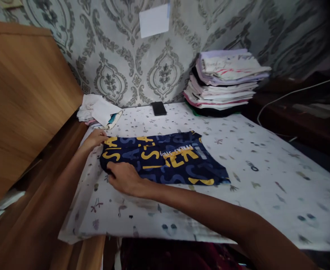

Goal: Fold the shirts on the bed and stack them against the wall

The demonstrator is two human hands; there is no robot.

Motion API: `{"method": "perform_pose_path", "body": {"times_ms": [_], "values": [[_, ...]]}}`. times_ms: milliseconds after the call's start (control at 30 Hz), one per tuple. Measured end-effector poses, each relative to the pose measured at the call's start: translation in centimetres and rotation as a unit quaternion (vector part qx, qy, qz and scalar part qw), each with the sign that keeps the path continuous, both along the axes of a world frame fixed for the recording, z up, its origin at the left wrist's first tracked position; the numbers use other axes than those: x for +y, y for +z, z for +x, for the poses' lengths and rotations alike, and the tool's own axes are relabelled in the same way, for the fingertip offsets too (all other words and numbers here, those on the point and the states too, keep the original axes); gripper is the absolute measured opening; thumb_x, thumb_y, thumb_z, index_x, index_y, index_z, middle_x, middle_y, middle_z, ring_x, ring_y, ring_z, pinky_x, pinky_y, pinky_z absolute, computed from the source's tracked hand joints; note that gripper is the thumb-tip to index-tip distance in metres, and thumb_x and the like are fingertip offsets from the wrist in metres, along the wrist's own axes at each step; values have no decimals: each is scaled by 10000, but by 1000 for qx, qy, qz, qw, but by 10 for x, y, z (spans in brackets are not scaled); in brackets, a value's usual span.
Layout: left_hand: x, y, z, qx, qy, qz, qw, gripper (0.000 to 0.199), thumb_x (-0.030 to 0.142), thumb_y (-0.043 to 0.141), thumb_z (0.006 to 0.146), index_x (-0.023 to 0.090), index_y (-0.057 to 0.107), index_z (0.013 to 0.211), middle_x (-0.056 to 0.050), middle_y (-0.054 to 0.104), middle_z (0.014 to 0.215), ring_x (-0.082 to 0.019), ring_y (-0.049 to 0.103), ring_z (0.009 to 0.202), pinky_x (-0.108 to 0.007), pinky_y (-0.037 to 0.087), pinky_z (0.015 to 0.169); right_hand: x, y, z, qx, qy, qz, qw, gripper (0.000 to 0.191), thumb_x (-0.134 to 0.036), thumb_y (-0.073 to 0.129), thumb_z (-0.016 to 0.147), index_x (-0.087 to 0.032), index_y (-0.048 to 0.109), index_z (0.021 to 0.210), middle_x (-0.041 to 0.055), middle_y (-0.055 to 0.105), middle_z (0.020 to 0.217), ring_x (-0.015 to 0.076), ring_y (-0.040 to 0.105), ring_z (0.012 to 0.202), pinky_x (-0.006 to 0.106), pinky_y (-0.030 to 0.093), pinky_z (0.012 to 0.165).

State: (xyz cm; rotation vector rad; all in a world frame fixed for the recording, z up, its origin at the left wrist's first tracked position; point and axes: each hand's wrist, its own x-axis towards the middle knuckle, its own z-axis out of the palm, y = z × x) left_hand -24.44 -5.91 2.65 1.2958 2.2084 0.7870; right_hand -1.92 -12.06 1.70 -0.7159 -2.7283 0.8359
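Observation:
A navy shirt point(153, 157) printed with yellow and paler blue letters lies flat on the white patterned cloth, folded into a long shape. At its left end, my left hand point(95, 138) pinches the far corner between closed fingers. My right hand point(124, 178) reaches across from the right and grips the near corner of that same end, its fingers curled under and partly hidden. The shirt's wider end points right and lies untouched.
A tall stack of folded clothes point(223, 86) stands at the back right. Near the back left is a smaller pile of white clothes point(98, 110). A black phone-like object point(159, 108) lies by the wall. A wooden panel point(26, 93) rises on the left.

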Motion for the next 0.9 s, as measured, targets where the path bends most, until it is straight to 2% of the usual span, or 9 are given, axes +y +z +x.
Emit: {"method": "perform_pose_path", "body": {"times_ms": [67, 133, 233, 300, 433, 533, 633, 800, 900], "values": [[1, 12, 10, -25, 2, 25, 999, 197, 273, 670, 592, 200, 585, 754, 40, 548, 598, -127, 518, 537, -204, 312, 460, 9, 2, 19, 74, -59, -83, 992, 197, -151, 543, 810, -200, 624, 983, 41, 727, 854, 238, 704, 832, 320, 509, 692], [5, 24, 22, -69, -7, 54, 996, 307, 272, 679, 592, 207, 641, 889, 41, 563, 629, -114, 516, 515, -193, 293, 441, 17, 0, 43, 154, -96, -200, 963, 154, -123, 540, 772, -209, 579, 894, -12, 663, 712, 195, 697, 716, 270, 494, 616], [20, 37, 47, -156, -53, 63, 984, 412, 270, 719, 601, 197, 678, 1004, 19, 614, 683, -89, 514, 490, -187, 274, 424, 24, -6, 82, 228, -130, -389, 883, 109, -158, 536, 752, -228, 478, 811, -75, 547, 577, 148, 667, 553, 208, 447, 470], [34, 41, 67, -210, -87, 53, 972, 374, 268, 772, 594, 168, 693, 946, 0, 629, 699, -78, 515, 486, -190, 266, 420, 26, -10, 108, 253, -149, -458, 839, 136, -204, 569, 732, -230, 454, 799, -82, 542, 579, 144, 679, 547, 191, 445, 438], [64, 35, 110, -260, -122, 24, 957, 318, 276, 863, 563, 125, 684, 778, -32, 648, 694, -86, 548, 522, -200, 302, 442, 27, -20, 151, 280, -193, -505, 793, 194, -245, 626, 690, -211, 484, 818, -49, 611, 650, 156, 709, 574, 199, 481, 444], [82, 22, 142, -258, -153, -14, 954, 331, 322, 868, 583, 116, 698, 780, -68, 692, 732, -119, 607, 602, -206, 363, 486, 27, -29, 172, 285, -227, -521, 772, 215, -250, 639, 695, -202, 512, 861, -14, 668, 731, 167, 722, 598, 216, 509, 456], [93, 8, 166, -216, -200, -58, 954, 328, 376, 819, 635, 122, 712, 813, -104, 737, 830, -150, 649, 687, -201, 362, 495, 27, -36, 185, 283, -255, -532, 756, 209, -228, 622, 727, -193, 539, 916, 10, 694, 769, 171, 731, 623, 221, 524, 469], [105, -10, 184, -152, -247, -86, 953, 205, 225, 756, 593, 129, 731, 772, -68, 715, 735, -136, 608, 639, -194, 260, 457, 27, -39, 197, 280, -263, -555, 738, 214, -177, 569, 783, -180, 542, 995, 38, 720, 794, 170, 737, 636, 221, 535, 494], [111, -16, 186, -108, -254, -70, 959, 176, 241, 731, 614, 137, 735, 756, -27, 664, 630, -128, 550, 577, -205, 255, 466, 25, -39, 198, 285, -258, -567, 728, 215, -158, 572, 801, -177, 536, 1013, 42, 719, 788, 172, 735, 630, 232, 550, 514]]}}
